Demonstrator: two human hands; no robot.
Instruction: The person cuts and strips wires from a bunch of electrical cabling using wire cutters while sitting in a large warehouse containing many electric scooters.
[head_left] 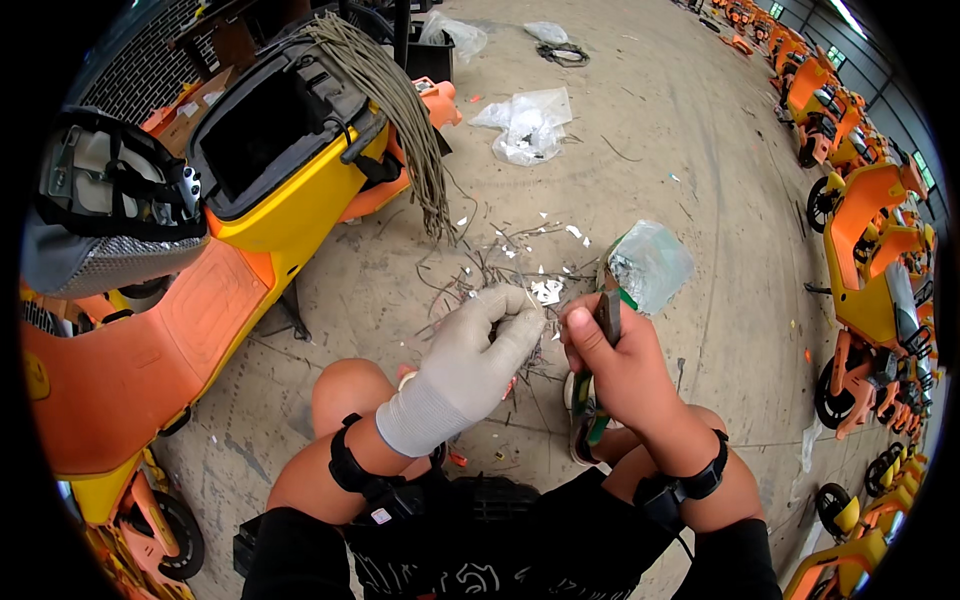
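Note:
In the middle of the head view, my left hand [465, 355], in a pale grey knit glove, is closed with thumb and fingers pinched together. A thin pale strand [531, 295] shows at its fingertips. Close beside it on the right, my bare right hand [635, 365] is wrapped round a dark metal hand tool [608, 316], whose exact kind is hidden by the fingers. The two hands nearly meet. Beneath them, short dark cable scraps [440, 290] and torn white bits [547, 291] lie scattered on the concrete floor.
A yellow and orange scooter [300, 215] stands at my left, with a bundle of long grey cables [400, 120] draped over its open box. A clear plastic bag [652, 265] sits beyond my right hand; another bag [530, 125] lies farther off. Rows of scooters [865, 260] line the right.

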